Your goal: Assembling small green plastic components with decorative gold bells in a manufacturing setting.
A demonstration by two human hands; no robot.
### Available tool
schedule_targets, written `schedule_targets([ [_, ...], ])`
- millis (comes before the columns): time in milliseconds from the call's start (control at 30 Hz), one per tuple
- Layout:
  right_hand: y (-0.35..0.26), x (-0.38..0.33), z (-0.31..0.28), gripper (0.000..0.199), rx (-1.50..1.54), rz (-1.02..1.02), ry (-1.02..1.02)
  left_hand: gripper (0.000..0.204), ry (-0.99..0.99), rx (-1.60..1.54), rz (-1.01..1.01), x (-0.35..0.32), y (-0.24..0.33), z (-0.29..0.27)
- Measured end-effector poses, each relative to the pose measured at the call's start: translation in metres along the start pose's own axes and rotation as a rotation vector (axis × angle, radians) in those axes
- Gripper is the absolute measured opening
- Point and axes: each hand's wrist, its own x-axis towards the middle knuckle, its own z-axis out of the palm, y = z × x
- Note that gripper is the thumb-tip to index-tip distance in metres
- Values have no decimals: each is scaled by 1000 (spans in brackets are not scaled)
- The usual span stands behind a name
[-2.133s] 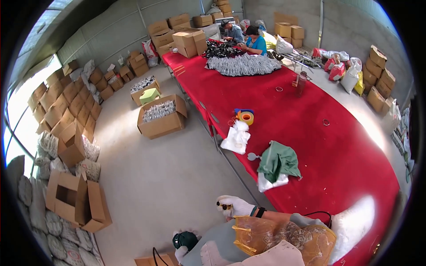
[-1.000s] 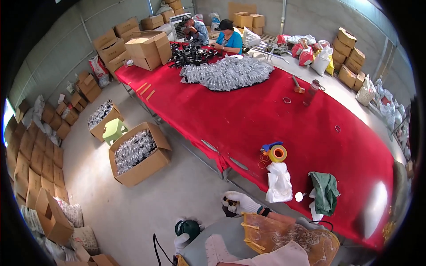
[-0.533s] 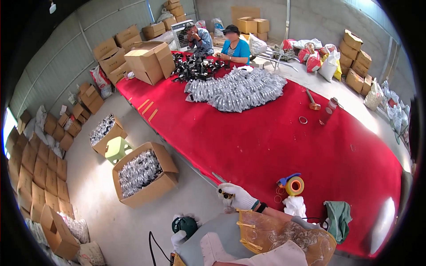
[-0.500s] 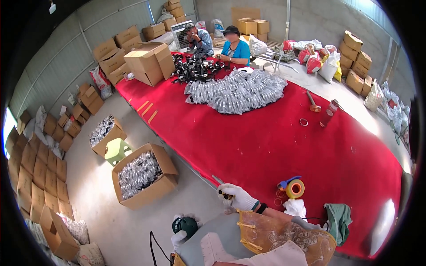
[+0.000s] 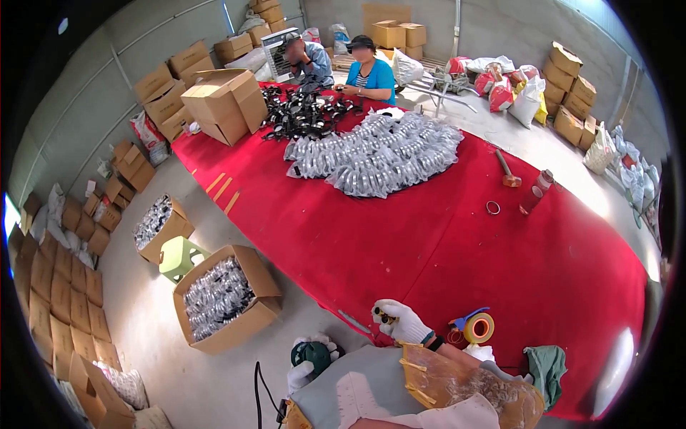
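Observation:
My right hand (image 5: 401, 322), in a white glove, is at the near edge of the red table (image 5: 429, 243), its fingers curled around a small dark part (image 5: 384, 317). My forearm wears a brownish translucent sleeve cover (image 5: 457, 379). Lower down, off the table, my gloved left hand (image 5: 304, 372) grips a dark green round object (image 5: 312, 354) with a black cable (image 5: 257, 393) hanging beside it. A tape roll on a dispenser (image 5: 475, 329) lies just right of my right hand, by a white cloth (image 5: 480, 352).
A heap of clear-bagged items (image 5: 386, 154) and a pile of black parts (image 5: 304, 114) fill the table's far half, where two people (image 5: 368, 68) sit. A hammer (image 5: 507, 175), a bottle (image 5: 536, 193), a green cloth (image 5: 547, 365). Filled cartons (image 5: 221, 297) and a green stool (image 5: 182, 257) stand on the floor.
The view has swung left along the table: the far heap and the two people look closer, and the tape roll and cloths have slid right. My hands keep their grips.

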Motion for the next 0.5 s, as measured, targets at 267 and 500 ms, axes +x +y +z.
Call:
schedule_targets([
  [267, -28, 47, -59, 44, -1715, -955, 488, 66, -36, 103, -164, 51, 19, 6],
  [500, -25, 67, -111, 63, -2145, -811, 384, 67, -141, 109, -205, 76, 26, -7],
])
